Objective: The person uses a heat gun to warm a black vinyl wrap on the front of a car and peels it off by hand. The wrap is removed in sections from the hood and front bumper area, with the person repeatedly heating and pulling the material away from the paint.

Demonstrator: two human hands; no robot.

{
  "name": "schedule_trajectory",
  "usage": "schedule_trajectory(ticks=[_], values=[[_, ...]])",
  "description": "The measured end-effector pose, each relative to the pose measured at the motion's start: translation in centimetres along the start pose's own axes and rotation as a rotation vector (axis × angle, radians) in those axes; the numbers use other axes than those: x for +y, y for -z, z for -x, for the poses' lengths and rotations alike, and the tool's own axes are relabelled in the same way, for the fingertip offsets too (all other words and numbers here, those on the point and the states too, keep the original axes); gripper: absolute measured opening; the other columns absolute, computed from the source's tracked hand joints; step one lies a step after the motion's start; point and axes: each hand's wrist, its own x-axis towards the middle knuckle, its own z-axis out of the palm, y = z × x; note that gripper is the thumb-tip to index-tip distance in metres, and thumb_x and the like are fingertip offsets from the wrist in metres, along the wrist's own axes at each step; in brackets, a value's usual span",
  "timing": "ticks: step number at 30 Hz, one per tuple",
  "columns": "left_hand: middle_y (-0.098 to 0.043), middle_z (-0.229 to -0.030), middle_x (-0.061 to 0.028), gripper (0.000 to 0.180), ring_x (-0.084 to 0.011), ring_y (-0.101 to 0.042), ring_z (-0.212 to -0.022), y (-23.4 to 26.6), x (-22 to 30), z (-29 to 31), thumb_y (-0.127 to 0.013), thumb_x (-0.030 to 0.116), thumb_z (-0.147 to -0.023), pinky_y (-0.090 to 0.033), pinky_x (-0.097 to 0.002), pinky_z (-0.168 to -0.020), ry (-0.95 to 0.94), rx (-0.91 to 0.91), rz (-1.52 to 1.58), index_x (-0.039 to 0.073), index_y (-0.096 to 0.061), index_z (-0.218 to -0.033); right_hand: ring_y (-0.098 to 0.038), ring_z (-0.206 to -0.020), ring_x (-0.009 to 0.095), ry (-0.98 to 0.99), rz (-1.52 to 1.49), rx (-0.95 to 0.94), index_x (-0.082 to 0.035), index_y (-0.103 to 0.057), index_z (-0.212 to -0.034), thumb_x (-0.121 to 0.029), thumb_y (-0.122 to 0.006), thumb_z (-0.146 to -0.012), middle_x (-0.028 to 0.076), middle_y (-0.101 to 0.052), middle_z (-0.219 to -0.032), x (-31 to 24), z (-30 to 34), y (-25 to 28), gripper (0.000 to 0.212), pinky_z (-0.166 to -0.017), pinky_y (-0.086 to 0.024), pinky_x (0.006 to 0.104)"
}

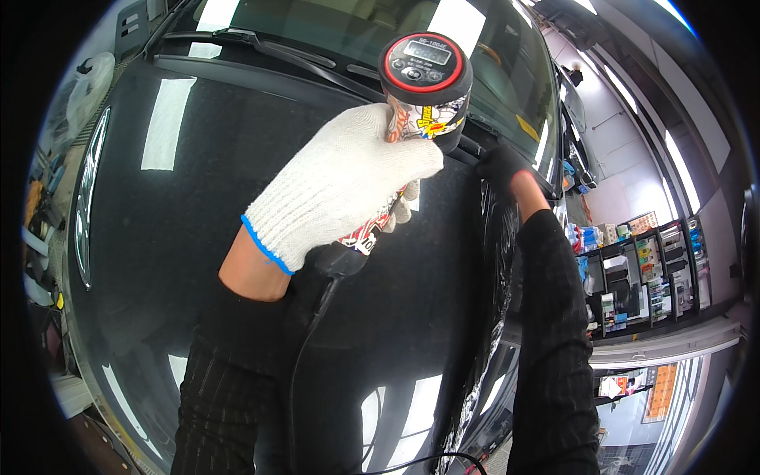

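Note:
My left hand, in a white knit glove with a blue cuff, grips a heat gun. Its round head has a red ring and a small display, and its body is covered in colourful graphics. A black cord runs down from the handle. Under it spreads a car's glossy black hood. At the hood's right edge, near the windshield, my right hand wears a dark glove with a red cuff. Its fingers are closed on the edge of black film, which hangs in wrinkles down that side.
Beyond the hood are the wiper and windshield. A shelf packed with bottles and boxes stands at the right. Along the left lie clear plastic sheeting and assorted items. The cord loops across the lower edge.

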Motion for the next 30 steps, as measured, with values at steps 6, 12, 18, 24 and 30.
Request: schedule_trajectory(ticks=[6, 12, 18, 24, 30], values=[[-0.065, -0.077, -0.0055, 0.026, -0.0132, -0.066, -0.065, 0.1, 0.2, 0.2, -0.069, 0.021, -0.098, -0.058, -0.0285, -0.058, -0.063, 0.011, -0.017, -0.001, -0.063, -0.112, -0.073, -0.108, 0.045, -0.114, 0.222, 0.114, 0.0, -0.081, -0.104, -0.02, -0.06, -0.093, 0.028, -0.076, -0.109, -1.6, -0.3, -1.2, 0.031, -0.095, -0.057, 0.0502], [-0.065, -0.077, -0.0047, 0.027, -0.0125, -0.066, -0.065, -0.2, 0.1, 0.1, -0.07, 0.021, -0.099, -0.058, -0.0284, -0.058, -0.044, 0.001, 0.033, 0.0, -0.063, -0.113, -0.073, -0.11, 0.046, -0.194, 0.218, 0.11, -0.003, -0.081, -0.109, -0.02, -0.06, -0.094, 0.027, -0.076, -0.114, -2.2, -0.2, -1.7, 0.031, -0.097, -0.057, 0.0516], [-0.065, -0.077, -0.0043, 0.029, -0.0127, -0.067, -0.065, 0.1, 0.1, -0.2, -0.071, 0.023, -0.099, -0.06, -0.0286, -0.06, -0.049, -0.006, -0.029, 0.0, -0.064, -0.115, -0.073, -0.11, 0.045, -0.151, 0.232, 0.175, -0.004, -0.081, -0.108, -0.022, -0.062, -0.094, 0.027, -0.076, -0.113, -3.0, 0.3, -1.1, 0.031, -0.096, -0.057, 0.0518], [-0.066, -0.078, -0.005, 0.03, -0.0136, -0.068, -0.067, 0.2, -0.1, -0.2, -0.071, 0.024, -0.099, -0.06, -0.0281, -0.061, -0.069, -0.002, -0.086, 0.0, -0.064, -0.115, -0.073, -0.11, 0.045, -0.094, 0.284, 0.147, -0.003, -0.08, -0.106, -0.025, -0.063, -0.093, 0.026, -0.076, -0.114, -2.3, 0.1, -0.9, 0.031, -0.096, -0.057, 0.0517], [-0.065, -0.077, -0.0052, 0.031, -0.013, -0.066, -0.064, -0.2, -0.3, -0.4, -0.072, 0.024, -0.099, -0.059, -0.0281, -0.059, -0.033, -0.003, -0.066, -0.001, -0.063, -0.115, -0.077, -0.092, 0.036, -0.02, 0.051, 0.099, -0.004, -0.08, -0.112, -0.02, -0.07, -0.094, 0.023, -0.078, -0.101, -1.9, 1.1, 0.2, 0.027, -0.084, -0.058, 0.0455]])
